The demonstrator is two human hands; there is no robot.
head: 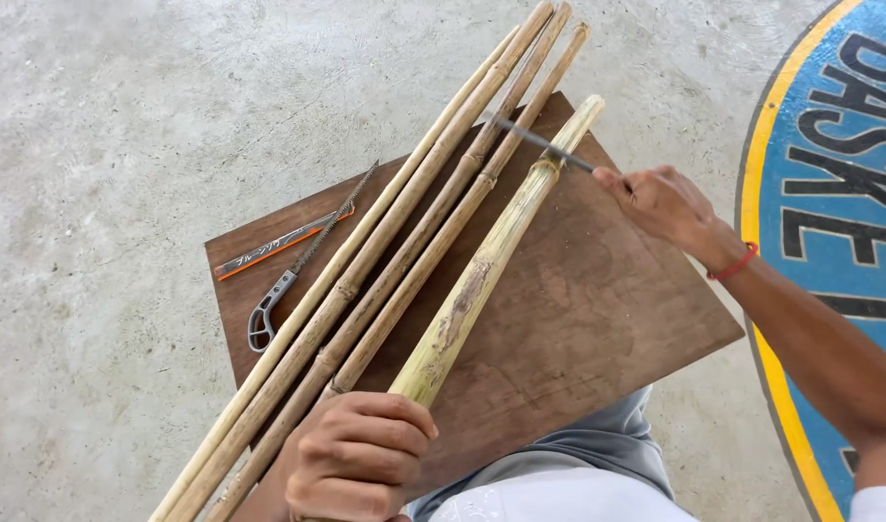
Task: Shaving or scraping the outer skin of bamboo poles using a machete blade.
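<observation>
L hand [358,454] gripping bamboo pole [482,266], R hand [663,201] sawing w/ thin blade [540,143]

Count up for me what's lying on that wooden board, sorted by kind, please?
Bamboo poles: 5, four thin ones and a thicker one gripped by the left hand.
Saw blades with handle loop: 1.
Flat grey-and-orange strip: 1.
Thin blade in the right hand, laid across the thick pole: 1.
Total: 8, all over the brown board.
</observation>
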